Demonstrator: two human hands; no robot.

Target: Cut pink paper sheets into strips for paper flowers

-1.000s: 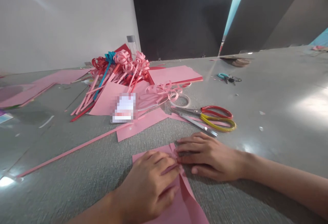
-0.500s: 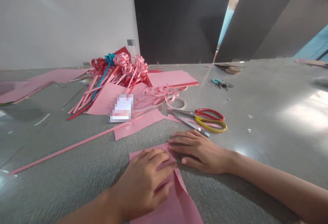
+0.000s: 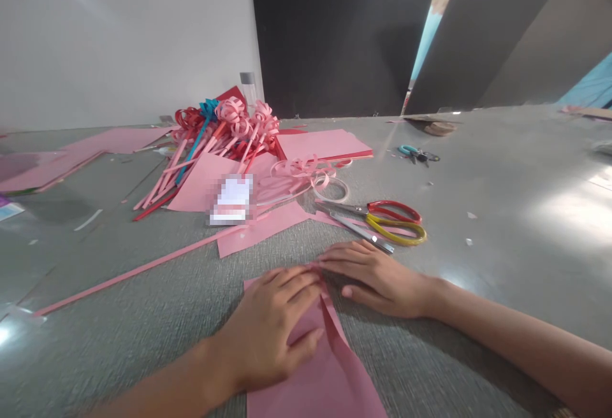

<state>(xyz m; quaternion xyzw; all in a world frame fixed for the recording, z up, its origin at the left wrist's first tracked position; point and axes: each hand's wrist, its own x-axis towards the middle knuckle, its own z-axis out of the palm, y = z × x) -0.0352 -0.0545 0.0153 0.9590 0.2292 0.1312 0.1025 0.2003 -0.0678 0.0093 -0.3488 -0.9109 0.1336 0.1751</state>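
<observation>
A pink paper sheet [image 3: 329, 376] lies in front of me, its right side folded over in a lifted flap. My left hand [image 3: 268, 325] rests flat on the sheet, fingers pointing to the far end of the fold, thumb apart. At that far right corner the fingertips of my right hand [image 3: 382, 281] touch the paper; its fingers are stretched out and the palm is on the table side. Just beyond the right hand lie scissors [image 3: 362, 210] with one red and one yellow handle, blades spread. Pink offcuts [image 3: 262, 230] are beyond the sheet.
Paper-strip flowers on sticks [image 3: 229, 112] are heaped at the back, near a capped bottle [image 3: 248, 90]. A blurred white rectangle [image 3: 232, 198], a tape roll [image 3: 332, 190], stacked pink paper [image 3: 320, 144] and small pliers-like cutters [image 3: 418, 154] lie around. A long pink strip [image 3: 138, 273] stretches left.
My left hand has slid forward along the fold to the sheet's far end, its thumb now wider from the fingers. My right hand has stayed nearly in place. The view has shifted slightly.
</observation>
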